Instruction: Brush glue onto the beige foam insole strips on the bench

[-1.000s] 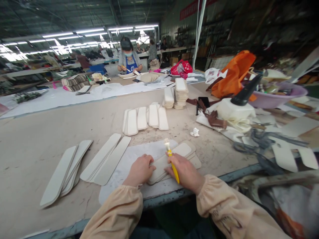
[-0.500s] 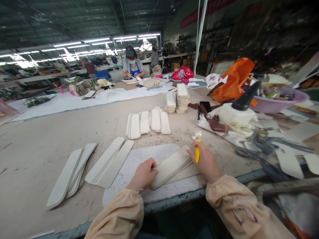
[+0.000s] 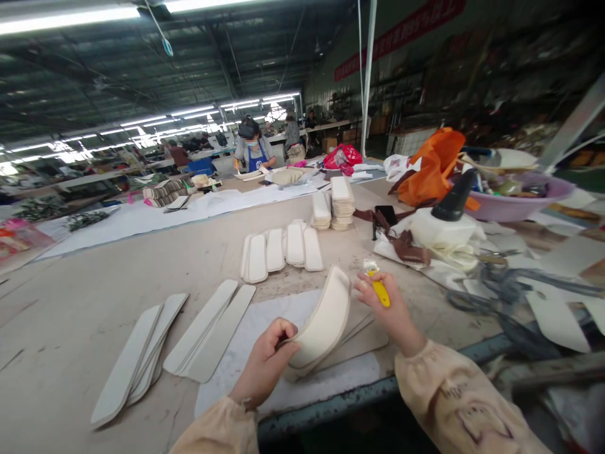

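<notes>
My left hand [image 3: 265, 360] pinches the lower end of a long cream panel with rounded corners [image 3: 324, 318]. The panel curves upward, its far end raised off the pieces under it. In my right hand [image 3: 391, 310] is a yellow-handled brush [image 3: 380, 291], its head coated in something white, just right of the panel's raised end. Beneath the held panel, more flat pieces [image 3: 366, 340] lie on a white sheet [image 3: 241, 340]. Left of it are fanned panels [image 3: 208, 334] and a second fanned group [image 3: 137, 359].
Short padded pieces [image 3: 295, 244] lie beyond my hands, with taller stacks [image 3: 341, 202] behind. A white bottle with a black cone nozzle [image 3: 449, 217], scissors [image 3: 494, 257], grey strips [image 3: 510, 284] and a purple basin [image 3: 520, 202] crowd the right. A co-worker [image 3: 255, 151] sits across.
The top panel lay flat under both hands and is now bent up in my left hand. My right hand has come off the panel, and the brush has tilted.
</notes>
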A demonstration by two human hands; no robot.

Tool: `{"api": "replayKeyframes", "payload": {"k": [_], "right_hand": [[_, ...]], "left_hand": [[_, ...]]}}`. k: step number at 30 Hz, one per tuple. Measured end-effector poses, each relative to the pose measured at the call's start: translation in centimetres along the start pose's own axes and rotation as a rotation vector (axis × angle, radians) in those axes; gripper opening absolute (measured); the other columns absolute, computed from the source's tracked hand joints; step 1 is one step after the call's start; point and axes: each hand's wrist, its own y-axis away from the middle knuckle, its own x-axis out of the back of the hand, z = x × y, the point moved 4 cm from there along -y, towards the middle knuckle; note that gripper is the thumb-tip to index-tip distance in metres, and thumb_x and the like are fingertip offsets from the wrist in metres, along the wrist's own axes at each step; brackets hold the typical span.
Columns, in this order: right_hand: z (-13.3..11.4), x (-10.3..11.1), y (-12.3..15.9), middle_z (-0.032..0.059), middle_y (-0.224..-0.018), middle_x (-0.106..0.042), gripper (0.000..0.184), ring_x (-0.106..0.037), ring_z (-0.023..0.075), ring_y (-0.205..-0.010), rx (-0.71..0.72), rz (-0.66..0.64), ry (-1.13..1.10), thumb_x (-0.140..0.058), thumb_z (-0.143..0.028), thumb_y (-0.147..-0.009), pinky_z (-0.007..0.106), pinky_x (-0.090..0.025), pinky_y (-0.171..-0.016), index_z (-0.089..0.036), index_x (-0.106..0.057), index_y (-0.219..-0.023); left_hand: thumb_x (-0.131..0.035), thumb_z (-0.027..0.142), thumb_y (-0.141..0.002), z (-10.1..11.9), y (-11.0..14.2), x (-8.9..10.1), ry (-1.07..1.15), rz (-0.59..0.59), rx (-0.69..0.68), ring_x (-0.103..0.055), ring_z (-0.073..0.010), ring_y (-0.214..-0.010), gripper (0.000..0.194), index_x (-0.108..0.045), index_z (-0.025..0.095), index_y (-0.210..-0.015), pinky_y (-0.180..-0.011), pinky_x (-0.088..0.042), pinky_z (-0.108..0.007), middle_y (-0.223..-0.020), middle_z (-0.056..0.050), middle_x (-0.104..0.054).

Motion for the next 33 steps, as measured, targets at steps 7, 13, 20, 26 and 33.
{"api": "replayKeyframes", "payload": {"k": [7, 13, 20, 26, 33], "right_hand": [[-2.0, -1.9, 0.6, 0.0039, -0.103, -0.063, 0.046, -0.06, 0.0133, -0.073, 0.043, 0.02, -0.067, -0.076, -0.044, -0.07, 0.029, -0.052, -0.066, -0.024, -0.042, -0.093], [-3.0, -1.7, -0.4, -0.0069, -0.077, -0.053, 0.046, -0.054, 0.0111, -0.064, 0.082, 0.123, -0.244, -0.078, -0.038, -0.068, 0.024, -0.045, -0.061, -0.026, -0.039, -0.091], [-2.9, -2.0, -0.5, -0.0058, -0.075, -0.052, 0.044, -0.051, 0.0119, -0.065, 0.05, 0.155, -0.25, -0.076, -0.037, -0.068, 0.025, -0.043, -0.06, -0.026, -0.039, -0.088], [-3.0, -2.3, -0.1, -0.0055, -0.076, -0.05, 0.039, -0.049, 0.0115, -0.064, 0.103, 0.143, -0.167, -0.073, -0.036, -0.071, 0.025, -0.042, -0.06, -0.025, -0.04, -0.089], [-3.4, -2.1, -0.1, -0.0087, -0.064, -0.044, 0.043, -0.042, 0.01, -0.055, 0.053, 0.166, -0.021, -0.076, -0.04, -0.066, 0.023, -0.037, -0.053, -0.024, -0.041, -0.085]], "left_hand": [[-0.064, 0.031, -0.077, -1.1, 0.4, -1.6, 0.244, -0.056, 0.105, -0.044, -0.011, -0.068, 0.022, -0.046, 0.019, -0.081, -0.062, -0.035, -0.022, -0.076, 0.003, -0.05], [-0.073, 0.022, -0.059, -1.8, 1.0, -6.0, 0.737, -0.173, 0.395, -0.061, -0.0179, -0.073, 0.033, -0.064, 0.012, -0.089, -0.065, -0.043, -0.026, -0.076, -0.005, -0.066], [-0.072, 0.04, -0.072, -1.9, 3.6, -11.0, 0.962, -0.382, 0.52, -0.068, -0.0246, -0.082, 0.043, -0.068, 0.01, -0.102, -0.067, -0.052, -0.032, -0.092, -0.015, -0.071], [-0.076, 0.048, -0.069, -2.1, 4.2, -13.0, 0.936, -0.463, 0.521, -0.069, -0.0257, -0.086, 0.057, -0.066, 0.007, -0.108, -0.064, -0.055, -0.029, -0.096, -0.019, -0.069], [-0.08, 0.047, -0.065, -2.9, 4.2, -13.5, 0.913, -0.349, 0.534, -0.07, -0.0214, -0.077, 0.06, -0.067, 0.005, -0.107, -0.059, -0.055, -0.023, -0.09, -0.018, -0.071]]}}
